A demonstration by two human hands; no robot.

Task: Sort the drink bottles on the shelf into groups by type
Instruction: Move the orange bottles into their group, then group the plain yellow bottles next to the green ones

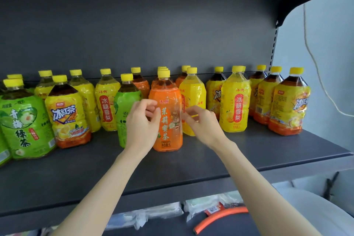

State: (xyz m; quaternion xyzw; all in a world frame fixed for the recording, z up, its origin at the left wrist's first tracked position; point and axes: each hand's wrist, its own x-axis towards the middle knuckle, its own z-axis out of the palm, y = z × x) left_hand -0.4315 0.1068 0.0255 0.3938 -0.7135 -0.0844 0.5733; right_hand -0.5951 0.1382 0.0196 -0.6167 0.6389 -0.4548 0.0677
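both hands are up at the shelf [191,163] — left hand [142,120] and right hand [201,122] flank the orange bottle [168,132], fingers [188,116] loosely curled at its sides; i can't tell if they grip it. sorting looks partway: a green bottle [124,113] sits just left of my left fingers, yellow bottles [235,101] mixed beyond both.

Dark grey shelf [191,170] carrying a mixed row of yellow-capped drink bottles, all upright.
Green-label bottles [23,120] stand at the left end, then a yellow-and-orange iced tea bottle [69,119], yellow pear-drink bottles [107,107] and a lone green bottle [123,113]. An orange-label bottle [169,126] stands foremost at the middle, with more orange bottles [142,86] behind it. To its right come a plain yellow bottle [193,94], another pear-drink bottle [235,105] and – at the right end – several iced tea bottles [289,107] close together.
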